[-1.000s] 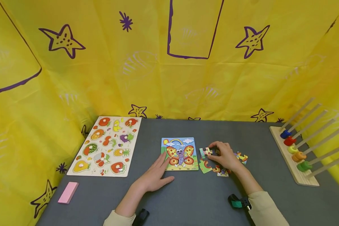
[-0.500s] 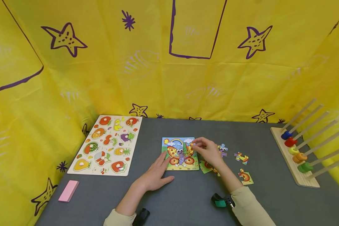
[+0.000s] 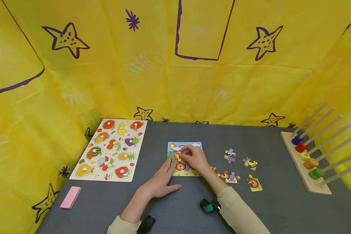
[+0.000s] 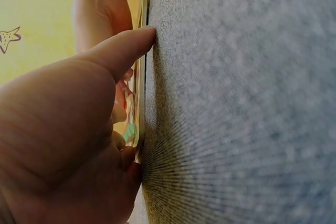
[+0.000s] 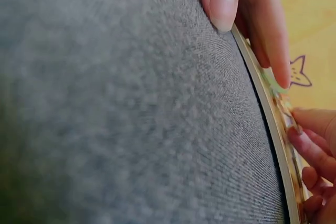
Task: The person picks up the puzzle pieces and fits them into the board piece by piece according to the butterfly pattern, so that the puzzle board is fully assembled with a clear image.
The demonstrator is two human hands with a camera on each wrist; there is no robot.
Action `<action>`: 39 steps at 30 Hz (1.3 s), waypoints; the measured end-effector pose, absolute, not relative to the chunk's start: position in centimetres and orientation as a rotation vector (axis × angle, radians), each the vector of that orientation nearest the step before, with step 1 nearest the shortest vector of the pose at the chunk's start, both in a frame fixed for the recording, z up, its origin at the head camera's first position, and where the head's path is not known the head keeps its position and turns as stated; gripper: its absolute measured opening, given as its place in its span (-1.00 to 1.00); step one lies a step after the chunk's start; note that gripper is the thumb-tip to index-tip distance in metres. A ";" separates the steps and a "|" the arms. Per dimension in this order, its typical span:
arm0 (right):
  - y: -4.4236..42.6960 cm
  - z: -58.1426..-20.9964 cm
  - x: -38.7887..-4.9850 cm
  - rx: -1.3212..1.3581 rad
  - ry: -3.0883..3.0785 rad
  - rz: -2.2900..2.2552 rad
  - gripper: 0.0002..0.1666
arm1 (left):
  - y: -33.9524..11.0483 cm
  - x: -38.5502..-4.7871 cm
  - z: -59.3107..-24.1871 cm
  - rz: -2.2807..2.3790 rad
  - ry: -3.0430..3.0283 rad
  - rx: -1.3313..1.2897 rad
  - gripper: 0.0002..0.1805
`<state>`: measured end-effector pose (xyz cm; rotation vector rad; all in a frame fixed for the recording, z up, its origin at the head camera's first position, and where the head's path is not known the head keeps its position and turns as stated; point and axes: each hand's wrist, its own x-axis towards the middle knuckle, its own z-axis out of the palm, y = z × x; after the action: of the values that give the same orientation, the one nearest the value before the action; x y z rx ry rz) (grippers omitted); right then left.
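The square butterfly picture board (image 3: 175,173) lies flat on the grey table. My left hand (image 3: 161,182) rests at its left edge, fingers extended onto the picture and thumb on the table. Above the board's left-middle part, my right hand (image 3: 195,158) pinches a small puzzle piece (image 3: 177,156) between thumb and fingers. In the right wrist view the fingers of my right hand (image 5: 317,156) are at the board's face (image 5: 281,150), close to my left hand (image 5: 252,19). Loose pieces lie right of the board, among them a purple one (image 3: 230,156) and a green-cornered one (image 3: 254,183).
A fruit puzzle board (image 3: 123,125) lies at the left, with a pink block (image 3: 71,197) in front of it. At the right stands a wooden peg rack (image 3: 307,177) with coloured rings. A yellow patterned cloth (image 3: 163,84) hangs behind the table.
My right hand has moved left from the loose pieces, across the board's right edge, to above its left-middle part, carrying a piece. My left hand has stayed in place.
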<state>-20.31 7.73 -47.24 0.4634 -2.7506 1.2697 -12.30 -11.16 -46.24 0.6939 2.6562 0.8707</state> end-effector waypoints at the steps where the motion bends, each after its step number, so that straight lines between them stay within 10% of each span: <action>1: 7.6 -47.2 -20.3 0.468 -2.760 1.242 -0.85 | -11.2 -12.3 -46.2 0.862 2.656 0.694 -0.02; 39: 8.1 -47.9 -21.2 0.663 -2.815 1.152 -0.84 | -10.0 -13.1 -45.9 0.508 2.923 0.662 -0.14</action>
<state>-21.21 8.10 -47.88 0.6634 -2.8149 1.1524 -13.07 -10.04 -45.88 0.6619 2.9233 0.5080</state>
